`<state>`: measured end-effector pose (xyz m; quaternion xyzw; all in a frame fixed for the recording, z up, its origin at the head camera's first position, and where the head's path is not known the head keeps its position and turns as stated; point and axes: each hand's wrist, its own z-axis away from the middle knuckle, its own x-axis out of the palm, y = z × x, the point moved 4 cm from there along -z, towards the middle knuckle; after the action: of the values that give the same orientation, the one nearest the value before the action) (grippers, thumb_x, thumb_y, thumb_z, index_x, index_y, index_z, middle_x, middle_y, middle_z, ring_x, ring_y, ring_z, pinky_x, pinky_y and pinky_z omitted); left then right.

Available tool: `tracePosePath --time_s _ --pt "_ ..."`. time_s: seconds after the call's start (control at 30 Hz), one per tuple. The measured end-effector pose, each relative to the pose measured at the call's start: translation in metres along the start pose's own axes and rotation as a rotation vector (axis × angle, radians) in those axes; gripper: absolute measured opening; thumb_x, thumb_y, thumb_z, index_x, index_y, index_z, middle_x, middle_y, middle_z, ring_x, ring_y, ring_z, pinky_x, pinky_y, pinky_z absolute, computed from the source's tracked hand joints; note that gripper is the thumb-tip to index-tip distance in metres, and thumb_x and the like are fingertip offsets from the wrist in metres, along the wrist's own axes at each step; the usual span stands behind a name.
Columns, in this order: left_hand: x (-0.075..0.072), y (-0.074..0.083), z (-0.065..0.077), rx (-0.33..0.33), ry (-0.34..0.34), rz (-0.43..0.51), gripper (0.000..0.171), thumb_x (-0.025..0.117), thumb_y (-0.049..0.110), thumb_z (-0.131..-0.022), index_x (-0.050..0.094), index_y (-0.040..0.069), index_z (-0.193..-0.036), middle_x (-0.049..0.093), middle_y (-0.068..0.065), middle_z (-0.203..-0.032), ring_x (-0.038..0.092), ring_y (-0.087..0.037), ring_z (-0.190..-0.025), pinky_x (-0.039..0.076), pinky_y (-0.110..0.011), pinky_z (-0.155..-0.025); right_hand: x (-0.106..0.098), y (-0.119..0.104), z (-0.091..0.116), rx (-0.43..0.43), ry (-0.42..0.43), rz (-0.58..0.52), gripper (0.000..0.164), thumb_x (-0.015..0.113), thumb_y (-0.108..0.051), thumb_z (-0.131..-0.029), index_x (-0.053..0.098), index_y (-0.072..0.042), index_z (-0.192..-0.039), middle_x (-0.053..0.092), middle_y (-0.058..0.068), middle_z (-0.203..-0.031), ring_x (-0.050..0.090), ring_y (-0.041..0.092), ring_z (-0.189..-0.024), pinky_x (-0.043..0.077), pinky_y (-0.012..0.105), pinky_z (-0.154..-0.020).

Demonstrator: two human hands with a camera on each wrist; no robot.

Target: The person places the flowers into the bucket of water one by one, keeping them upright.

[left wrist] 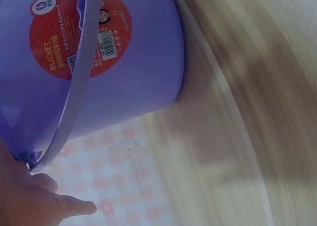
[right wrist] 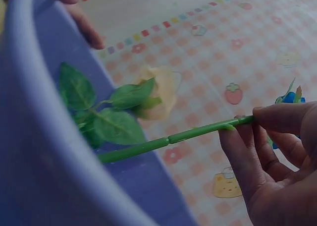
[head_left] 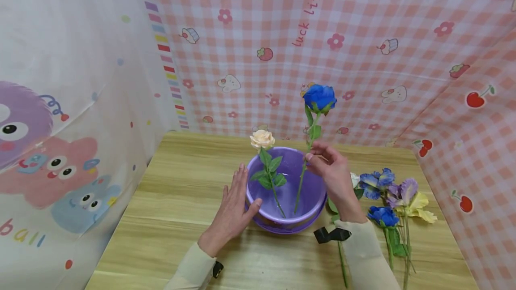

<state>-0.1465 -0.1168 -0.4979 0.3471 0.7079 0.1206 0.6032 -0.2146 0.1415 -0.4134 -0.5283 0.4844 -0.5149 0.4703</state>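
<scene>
A purple bucket point(head_left: 287, 225) with a round red label point(left wrist: 44, 42) stands on the table. My right hand point(head_left: 332, 173) pinches the green stem point(right wrist: 198, 132) of a blue artificial rose point(head_left: 320, 97) between thumb and fingers; its lower end is inside the bucket and its bloom rises above the rim. A cream artificial rose point(head_left: 262, 140) leans in the bucket, its bloom over the far left rim. My left hand point(head_left: 231, 209) rests against the bucket's left side with straight fingers. In the left wrist view the handle point(left wrist: 81, 77) hangs down the bucket's outside.
To the right of the bucket lie several artificial flowers: a blue rose point(head_left: 383, 216), a blue iris-like bloom point(head_left: 376, 182), a purple one point(head_left: 402, 193), a yellow one point(head_left: 419, 207) and a partly hidden white one point(head_left: 354, 180). A checked cloth point(head_left: 250, 70) hangs behind the wooden table point(head_left: 181, 182).
</scene>
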Motion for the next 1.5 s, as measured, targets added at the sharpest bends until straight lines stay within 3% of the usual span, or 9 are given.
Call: tracePosePath --time_s 0.33,0.5,0.67,0.87,1.13,1.5 --pt "0.0 0.0 0.0 0.002 0.005 0.009 0.088 0.044 0.054 -0.105 -0.001 0.011 -0.167 -0.008 -0.002 -0.174 0.003 -0.03 -0.158 0.011 -0.07 -0.119 0.011 0.022 -0.005 0.03 -0.103 0.157 0.034 0.068 0.0 -0.096 0.06 0.008 -0.128 0.064 0.014 -0.106 0.072 0.016 -0.092 0.063 0.033 -0.085" --pt "0.0 0.0 0.0 -0.002 0.001 0.015 0.088 0.044 0.054 -0.105 -0.001 0.011 -0.167 -0.007 -0.003 -0.174 0.002 -0.03 -0.158 0.01 -0.069 -0.12 0.015 0.027 -0.007 0.045 -0.138 0.253 0.033 0.069 0.001 -0.095 0.061 0.008 -0.127 0.067 0.018 -0.107 0.071 0.019 -0.088 0.063 0.039 -0.086" --pt "0.0 0.001 0.0 0.006 0.004 0.014 0.088 0.044 0.054 -0.105 0.0 0.01 -0.167 -0.005 -0.006 -0.174 0.004 -0.032 -0.158 0.011 -0.07 -0.119 0.019 0.028 -0.009 0.001 -0.151 0.346 0.027 0.069 0.004 -0.093 0.064 0.01 -0.118 0.069 0.021 -0.101 0.07 0.02 -0.081 0.064 0.038 -0.08" --pt "0.001 0.0 0.0 0.009 0.016 0.018 0.087 0.044 0.054 -0.105 0.002 0.01 -0.167 -0.004 -0.007 -0.174 0.004 -0.03 -0.158 0.012 -0.07 -0.119 0.026 0.029 -0.01 -0.036 -0.163 0.476 0.018 0.07 0.002 -0.092 0.069 0.008 -0.109 0.071 0.018 -0.092 0.069 0.017 -0.072 0.063 0.03 -0.068" --pt "0.0 -0.001 0.002 0.01 0.019 0.014 0.088 0.044 0.054 -0.105 -0.002 0.013 -0.167 -0.001 -0.01 -0.174 0.006 -0.032 -0.159 0.012 -0.071 -0.118 0.033 0.033 -0.012 -0.05 -0.174 0.575 0.014 0.072 0.001 -0.088 0.071 0.005 -0.101 0.074 0.013 -0.087 0.069 0.016 -0.073 0.058 0.023 -0.065" --pt "0.001 0.0 0.001 0.005 0.015 0.018 0.087 0.045 0.052 -0.105 -0.003 0.014 -0.167 -0.005 -0.006 -0.174 0.007 -0.036 -0.158 0.011 -0.069 -0.12 0.036 0.038 -0.017 -0.001 -0.157 0.735 0.011 0.078 -0.008 -0.085 0.075 -0.005 -0.095 0.074 0.003 -0.081 0.063 0.013 -0.068 0.052 0.026 -0.062"
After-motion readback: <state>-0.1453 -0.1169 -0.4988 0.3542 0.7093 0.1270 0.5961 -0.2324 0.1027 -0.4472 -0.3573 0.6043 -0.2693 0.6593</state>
